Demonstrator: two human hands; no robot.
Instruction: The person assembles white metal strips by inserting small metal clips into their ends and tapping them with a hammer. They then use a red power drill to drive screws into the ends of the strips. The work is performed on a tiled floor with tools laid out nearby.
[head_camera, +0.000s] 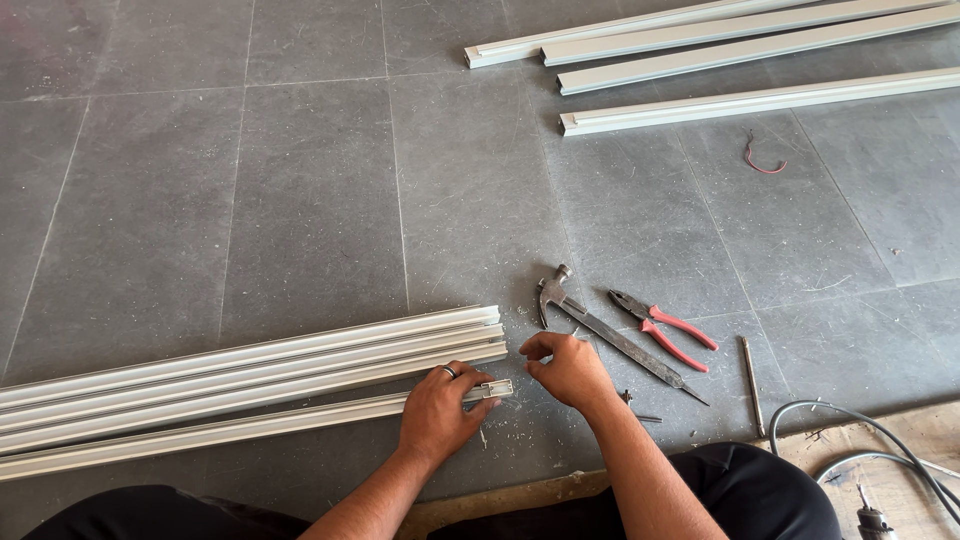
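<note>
Head view is showing a person sitting on a grey tiled floor (300, 200), working at the end of a pale aluminium channel (250, 425) that is lying nearest to the knees. The left hand (440, 410), wearing a ring (450, 372), is pressing down on that channel just short of its open end, fingers curled over the top and thumb tucked against the near side, so it is clamping the piece rather than lifting it. The right hand (570, 368) is hovering just beyond the channel's end with fingertips pinched together; whether something small is held between them cannot be told. Metal filings are lying scattered around both hands, suggesting cutting or filing is already partly done, while the end itself is looking unfinished. Just beyond the left hand, three more channels (250, 365) are lying side by side, touching. To the right of the right hand, a claw hammer (552, 290) is resting across a flat file (630, 350), with red-handled pliers (665, 328) beside them and a thin metal rod (752, 372) further out. Far beyond, four more white lengths (750, 60) are waiting.
</note>
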